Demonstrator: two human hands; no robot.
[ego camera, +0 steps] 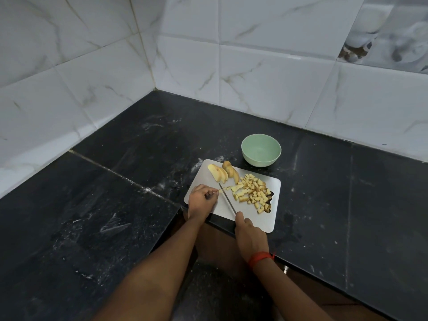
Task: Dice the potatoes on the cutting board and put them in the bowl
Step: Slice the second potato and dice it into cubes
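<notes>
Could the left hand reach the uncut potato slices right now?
Probably yes: the potato slices lie just beyond the left hand, bare cutting board between; it must first release its potato piece.

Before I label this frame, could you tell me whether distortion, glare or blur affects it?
Head view: wide-angle distortion bends the wall tiles' grout lines; lighting is dim and even, without glare; the knife, diced potato and green bowl read sharp.
</notes>
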